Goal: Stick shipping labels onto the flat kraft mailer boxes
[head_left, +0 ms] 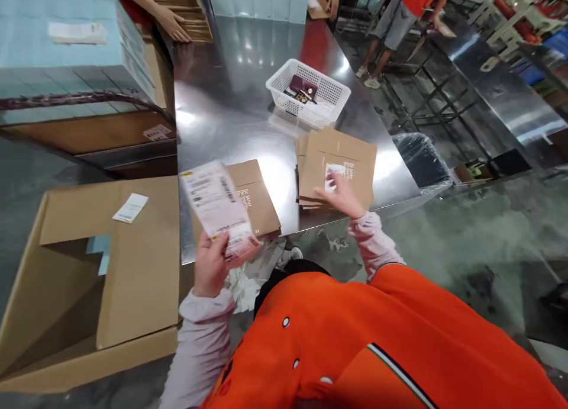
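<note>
My left hand (213, 261) is closed on a sheaf of printed shipping labels (217, 202), held up over the table's near left corner. Behind the labels lies a stack of brown cardboard mailers (255, 199), partly hidden by them. On the right, a second pile of brown mailers (331, 145) sits near the table edge. A small white label (334, 177) is on its top mailer, beside white print. My right hand (344, 197) touches this label with its fingertips, fingers bent and somewhat apart; whether they grip it is hard to see.
A white plastic basket (326, 80) with small items stands farther back on the steel table (222, 107). To the left are stacked light-blue boxes (57, 54) and a large open carton (142, 267). A co-worker's hand (173, 24) rests at the far left edge. Paper scraps litter the floor.
</note>
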`<state>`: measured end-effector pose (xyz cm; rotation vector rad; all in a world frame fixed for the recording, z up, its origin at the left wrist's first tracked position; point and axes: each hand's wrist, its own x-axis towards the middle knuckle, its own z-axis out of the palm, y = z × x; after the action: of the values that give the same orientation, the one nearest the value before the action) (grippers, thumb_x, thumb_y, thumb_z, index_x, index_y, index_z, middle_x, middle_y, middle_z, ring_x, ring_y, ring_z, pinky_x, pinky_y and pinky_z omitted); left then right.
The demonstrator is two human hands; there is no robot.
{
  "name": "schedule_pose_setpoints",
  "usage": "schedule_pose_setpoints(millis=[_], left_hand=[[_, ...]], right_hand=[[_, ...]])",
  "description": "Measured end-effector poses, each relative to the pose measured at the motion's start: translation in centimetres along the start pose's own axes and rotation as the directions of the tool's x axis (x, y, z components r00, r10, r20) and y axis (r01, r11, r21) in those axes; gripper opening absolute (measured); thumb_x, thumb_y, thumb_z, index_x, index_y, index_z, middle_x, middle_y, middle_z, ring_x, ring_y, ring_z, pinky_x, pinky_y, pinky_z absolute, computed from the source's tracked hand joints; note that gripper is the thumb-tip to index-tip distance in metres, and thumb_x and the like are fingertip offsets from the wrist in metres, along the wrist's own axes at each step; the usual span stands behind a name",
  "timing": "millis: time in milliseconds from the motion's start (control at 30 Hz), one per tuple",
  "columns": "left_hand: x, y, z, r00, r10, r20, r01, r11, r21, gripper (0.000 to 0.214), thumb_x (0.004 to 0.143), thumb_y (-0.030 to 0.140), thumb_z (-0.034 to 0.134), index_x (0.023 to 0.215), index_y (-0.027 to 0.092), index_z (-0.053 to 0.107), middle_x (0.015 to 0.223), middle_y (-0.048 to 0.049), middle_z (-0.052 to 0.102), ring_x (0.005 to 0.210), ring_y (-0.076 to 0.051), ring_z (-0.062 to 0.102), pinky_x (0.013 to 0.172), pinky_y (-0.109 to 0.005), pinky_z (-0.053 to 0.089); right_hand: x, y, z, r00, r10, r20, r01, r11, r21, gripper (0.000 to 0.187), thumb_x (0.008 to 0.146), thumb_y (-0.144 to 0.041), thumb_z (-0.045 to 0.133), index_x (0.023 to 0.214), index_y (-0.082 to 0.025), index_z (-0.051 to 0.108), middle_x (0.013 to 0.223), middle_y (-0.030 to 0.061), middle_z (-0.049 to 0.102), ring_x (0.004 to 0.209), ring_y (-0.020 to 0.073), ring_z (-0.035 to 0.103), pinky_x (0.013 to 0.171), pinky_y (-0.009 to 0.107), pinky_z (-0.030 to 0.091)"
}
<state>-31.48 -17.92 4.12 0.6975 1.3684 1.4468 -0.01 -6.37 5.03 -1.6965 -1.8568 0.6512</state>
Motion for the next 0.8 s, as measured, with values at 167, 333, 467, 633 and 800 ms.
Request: schedule_pose_setpoints(millis=[167,333,467,633,800], left_hand=[[-0.6,-1.7,0.6,0.991,-0.062,0.114,0.054,0.996,0.072,0.046,0.064,0.039,0.080,0.104,0.018,0.068,0.106,-0.0085,0.071,0.100,-0.025,0.066,0.091,-0.034,0.051],[0.1,-2.6,-2.5,0.989,-0.100,-0.107,0.088,0.990,-0.107,0.037,0.059,0.041,0.081,0.083,0.017,0.070,0.087,-0.0058,0.072,0.079,-0.020,0.066,0.079,-0.034,0.052],[-0.4,-4.2,-3.2,0.989,-0.066,-0.133,0.059,0.997,-0.053,0.033,0.063,0.041,0.079,0.084,0.017,0.071,0.084,-0.0038,0.072,0.075,-0.017,0.063,0.076,-0.028,0.051],[-0.3,-6.7,-2.2,0.948,0.010,-0.319,0.020,0.996,0.090,0.031,0.067,0.046,0.074,0.066,0.016,0.066,0.063,0.0005,0.063,0.060,-0.013,0.054,0.058,-0.023,0.043],[1.5,-9.8,-3.1,0.936,-0.125,-0.330,0.124,0.992,-0.025,0.042,0.059,0.049,0.079,0.079,0.014,0.069,0.072,-0.0038,0.069,0.067,-0.017,0.061,0.063,-0.026,0.047]], right_hand=[[-5.7,-8.2,13.0,0.857,-0.250,0.451,-0.132,0.739,0.661,0.053,0.081,-0.056,0.062,0.115,-0.016,0.062,0.103,0.0080,0.068,0.088,0.0183,0.063,0.081,0.033,0.054],[-5.9,-9.8,15.3,0.739,-0.395,0.546,-0.102,0.735,0.670,0.049,0.074,-0.049,0.071,0.109,-0.014,0.065,0.104,0.0082,0.070,0.091,0.0207,0.066,0.081,0.033,0.053],[-2.3,-11.8,14.9,0.807,-0.361,0.467,0.019,0.807,0.590,0.035,0.079,-0.043,0.068,0.102,-0.016,0.071,0.098,0.0065,0.072,0.083,0.0172,0.066,0.073,0.027,0.051],[-1.7,-12.7,16.0,0.796,-0.356,0.489,0.160,0.903,0.398,0.027,0.080,-0.038,0.069,0.094,-0.016,0.076,0.079,0.0033,0.072,0.068,0.0136,0.061,0.062,0.024,0.044],[0.2,-11.6,20.0,0.844,-0.331,0.423,0.153,0.903,0.401,0.018,0.074,-0.031,0.074,0.079,-0.015,0.075,0.083,0.0050,0.069,0.079,0.0162,0.063,0.074,0.028,0.048]])
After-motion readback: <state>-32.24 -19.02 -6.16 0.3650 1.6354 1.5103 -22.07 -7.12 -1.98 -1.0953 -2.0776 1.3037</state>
